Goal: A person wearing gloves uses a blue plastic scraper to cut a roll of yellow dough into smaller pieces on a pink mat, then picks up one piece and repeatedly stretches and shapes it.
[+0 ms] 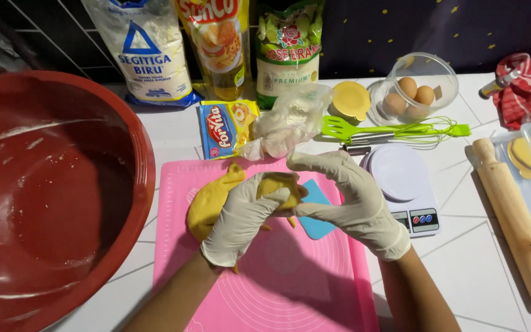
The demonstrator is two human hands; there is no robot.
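Gloved hands pinching yellow dough over a pink mat

From the red bowl [44, 184] at left: left hand [244, 218] and right hand [351, 200] both grip a dough piece [278, 184] at frame centre, beside the dough lump [207, 203]; rolling pin [514, 224] at right.

Three eggs [410, 94] in one clear bowl [440, 71] at upper right; three pouches [219, 43] along the top; one red basin [50, 190] at left; one pink mat [290, 270] at bottom centre; one rolling pin [514, 227] at right; two gloved hands [241, 218], centre
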